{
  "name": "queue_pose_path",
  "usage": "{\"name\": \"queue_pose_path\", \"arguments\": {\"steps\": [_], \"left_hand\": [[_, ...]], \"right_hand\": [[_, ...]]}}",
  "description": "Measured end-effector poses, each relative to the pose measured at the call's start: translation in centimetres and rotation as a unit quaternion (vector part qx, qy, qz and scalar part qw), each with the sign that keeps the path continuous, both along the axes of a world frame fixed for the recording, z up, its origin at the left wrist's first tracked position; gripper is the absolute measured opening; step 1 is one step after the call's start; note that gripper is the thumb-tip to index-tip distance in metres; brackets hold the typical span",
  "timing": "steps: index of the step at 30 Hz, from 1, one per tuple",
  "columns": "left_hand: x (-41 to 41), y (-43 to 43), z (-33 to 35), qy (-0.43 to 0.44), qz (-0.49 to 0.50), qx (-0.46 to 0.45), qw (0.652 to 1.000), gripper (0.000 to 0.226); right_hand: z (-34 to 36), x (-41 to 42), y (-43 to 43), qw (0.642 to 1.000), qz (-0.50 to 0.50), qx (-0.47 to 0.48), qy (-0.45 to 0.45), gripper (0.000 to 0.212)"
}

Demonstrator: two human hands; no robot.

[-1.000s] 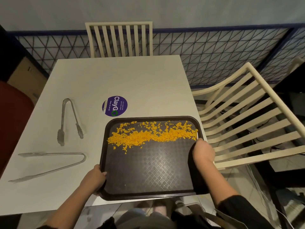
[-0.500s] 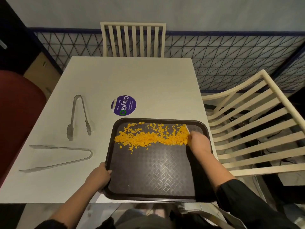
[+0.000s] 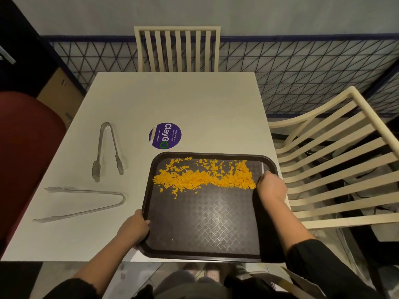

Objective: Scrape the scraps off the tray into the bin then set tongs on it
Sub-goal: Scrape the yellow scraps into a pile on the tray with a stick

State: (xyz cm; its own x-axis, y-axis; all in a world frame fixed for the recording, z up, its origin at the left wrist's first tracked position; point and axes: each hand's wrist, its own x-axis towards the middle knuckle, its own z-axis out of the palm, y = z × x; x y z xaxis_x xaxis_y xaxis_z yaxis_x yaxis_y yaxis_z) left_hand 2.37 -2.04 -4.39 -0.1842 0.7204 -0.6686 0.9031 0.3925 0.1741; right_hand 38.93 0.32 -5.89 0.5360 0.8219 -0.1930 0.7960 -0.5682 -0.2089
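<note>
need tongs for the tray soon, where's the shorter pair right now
In the head view, the shorter tongs lie on the left side of the white table, left of the purple ClayGo sticker and just beyond the longer tongs.

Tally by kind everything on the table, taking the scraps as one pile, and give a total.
Tongs: 2, the farther pair and the nearer pair
Tray: 1
Pile of orange scraps: 1
Scraper, the pale strip in the right hand: 1
Purple sticker: 1
Total: 6
</note>
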Motion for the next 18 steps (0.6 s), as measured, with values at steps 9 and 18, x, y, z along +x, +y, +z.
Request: {"name": "queue_pose_path", "arguments": {"steps": [9, 18], "left_hand": [[0.0, -0.1, -0.5, 0.002, 0.003, 0.006, 1.0, 0.034], [0.2, -0.2, -0.3, 0.009, -0.005, 0.014, 1.0, 0.033]], "right_hand": [[0.7, -7.4, 2.8, 0.99, 0.125, 0.018, 0.062, 0.017], [1.4, -5.6, 1.1, 0.992, 0.119, 0.037, 0.03, 0.02]]}}
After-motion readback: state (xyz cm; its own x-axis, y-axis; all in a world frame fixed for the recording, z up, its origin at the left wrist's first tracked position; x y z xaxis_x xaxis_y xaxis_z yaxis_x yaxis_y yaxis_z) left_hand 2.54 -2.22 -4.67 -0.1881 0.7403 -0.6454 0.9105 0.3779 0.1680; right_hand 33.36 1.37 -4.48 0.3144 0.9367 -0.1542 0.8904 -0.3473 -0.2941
